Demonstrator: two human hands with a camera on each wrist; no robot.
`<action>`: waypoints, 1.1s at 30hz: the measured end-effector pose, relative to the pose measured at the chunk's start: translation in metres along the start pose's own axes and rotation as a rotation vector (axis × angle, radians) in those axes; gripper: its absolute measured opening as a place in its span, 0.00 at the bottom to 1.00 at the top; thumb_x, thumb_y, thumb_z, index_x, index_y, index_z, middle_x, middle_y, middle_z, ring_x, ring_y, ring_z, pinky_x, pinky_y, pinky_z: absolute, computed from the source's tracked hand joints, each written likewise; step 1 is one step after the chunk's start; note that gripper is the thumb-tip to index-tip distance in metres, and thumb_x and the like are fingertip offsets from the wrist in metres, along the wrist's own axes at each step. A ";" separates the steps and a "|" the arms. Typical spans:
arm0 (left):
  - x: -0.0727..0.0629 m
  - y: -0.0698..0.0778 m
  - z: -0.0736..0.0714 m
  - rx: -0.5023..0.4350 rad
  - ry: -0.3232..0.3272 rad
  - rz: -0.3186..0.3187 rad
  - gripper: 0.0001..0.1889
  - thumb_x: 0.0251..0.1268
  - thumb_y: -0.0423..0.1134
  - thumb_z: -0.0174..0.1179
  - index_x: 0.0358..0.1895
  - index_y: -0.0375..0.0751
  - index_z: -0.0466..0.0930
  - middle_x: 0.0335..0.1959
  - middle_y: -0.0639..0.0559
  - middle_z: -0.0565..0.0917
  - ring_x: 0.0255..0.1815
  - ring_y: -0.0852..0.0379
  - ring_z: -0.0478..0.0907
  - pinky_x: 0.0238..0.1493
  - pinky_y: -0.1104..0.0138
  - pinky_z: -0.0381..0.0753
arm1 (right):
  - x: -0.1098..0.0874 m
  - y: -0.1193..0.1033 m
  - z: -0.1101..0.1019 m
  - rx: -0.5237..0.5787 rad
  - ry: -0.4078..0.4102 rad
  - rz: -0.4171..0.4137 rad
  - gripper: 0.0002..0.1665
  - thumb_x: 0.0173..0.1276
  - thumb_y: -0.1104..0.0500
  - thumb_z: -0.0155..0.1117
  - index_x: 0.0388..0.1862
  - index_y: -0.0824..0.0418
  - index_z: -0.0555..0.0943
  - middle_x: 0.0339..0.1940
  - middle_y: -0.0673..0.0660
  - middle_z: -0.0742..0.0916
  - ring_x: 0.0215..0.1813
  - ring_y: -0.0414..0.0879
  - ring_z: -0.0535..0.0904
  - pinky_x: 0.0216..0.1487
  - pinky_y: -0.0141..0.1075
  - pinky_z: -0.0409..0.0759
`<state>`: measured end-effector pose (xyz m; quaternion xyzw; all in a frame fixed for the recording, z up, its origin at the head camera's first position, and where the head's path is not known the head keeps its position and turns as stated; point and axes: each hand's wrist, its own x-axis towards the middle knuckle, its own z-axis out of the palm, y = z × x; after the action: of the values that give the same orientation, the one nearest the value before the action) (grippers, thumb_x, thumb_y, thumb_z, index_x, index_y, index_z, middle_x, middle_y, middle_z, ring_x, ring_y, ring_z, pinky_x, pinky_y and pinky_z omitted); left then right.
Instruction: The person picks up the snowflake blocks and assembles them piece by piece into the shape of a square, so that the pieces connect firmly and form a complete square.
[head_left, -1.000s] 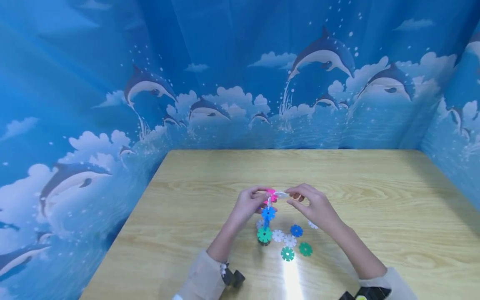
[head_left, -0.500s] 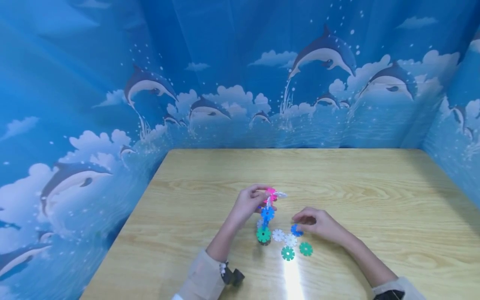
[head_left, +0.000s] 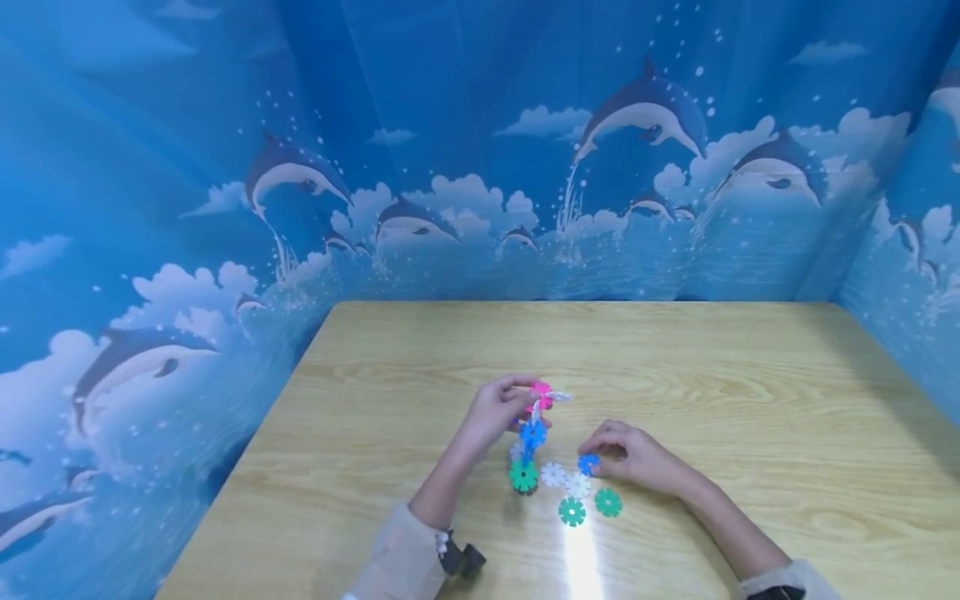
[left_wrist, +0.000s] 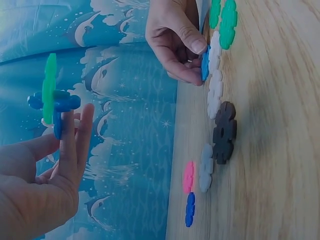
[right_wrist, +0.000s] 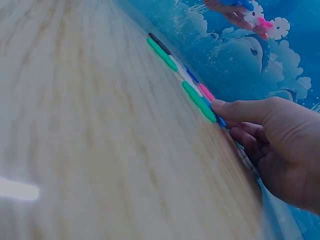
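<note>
Above the table, my left hand pinches a joined chain of notched plastic snowflake discs. The chain has a pink disc, white ones, a blue disc and a green disc. One white disc juts out past the pink one, toward the right. Low at the tabletop, my right hand pinches a loose blue snowflake disc between thumb and fingers. In the left wrist view, this blue disc is partly hidden by the fingers, beside the white discs.
Loose discs lie on the wooden table: white discs, green discs, a black disc, a pink disc and another blue disc. A dolphin-print curtain hangs behind the table's far edge.
My right hand has left the white disc at the chain's end, dropped to the table and gripped the loose blue disc. My left hand keeps the chain nearly still.
</note>
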<state>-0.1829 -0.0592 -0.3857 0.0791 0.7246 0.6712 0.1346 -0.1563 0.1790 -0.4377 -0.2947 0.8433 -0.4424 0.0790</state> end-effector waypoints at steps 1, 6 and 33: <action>0.003 -0.005 -0.001 -0.002 -0.004 0.001 0.18 0.66 0.39 0.55 0.56 0.34 0.72 0.36 0.40 0.83 0.34 0.48 0.81 0.34 0.62 0.82 | 0.000 -0.001 0.000 0.002 -0.003 0.005 0.14 0.59 0.61 0.66 0.44 0.64 0.81 0.40 0.54 0.79 0.43 0.49 0.74 0.44 0.36 0.74; 0.002 -0.007 -0.001 0.010 -0.008 0.001 0.18 0.66 0.41 0.55 0.56 0.35 0.73 0.35 0.40 0.83 0.35 0.47 0.81 0.35 0.61 0.82 | 0.000 -0.007 0.001 0.000 -0.019 0.015 0.15 0.58 0.64 0.66 0.45 0.66 0.80 0.40 0.56 0.78 0.41 0.50 0.73 0.43 0.36 0.74; 0.004 -0.007 0.001 -0.014 0.001 0.004 0.18 0.66 0.39 0.55 0.55 0.35 0.72 0.38 0.38 0.82 0.33 0.52 0.82 0.33 0.64 0.82 | 0.004 0.021 0.002 0.143 0.251 0.116 0.13 0.61 0.61 0.64 0.44 0.64 0.78 0.31 0.53 0.81 0.32 0.45 0.76 0.31 0.32 0.77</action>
<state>-0.1862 -0.0575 -0.3934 0.0794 0.7198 0.6766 0.1335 -0.1676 0.1846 -0.4547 -0.1815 0.8284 -0.5296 0.0190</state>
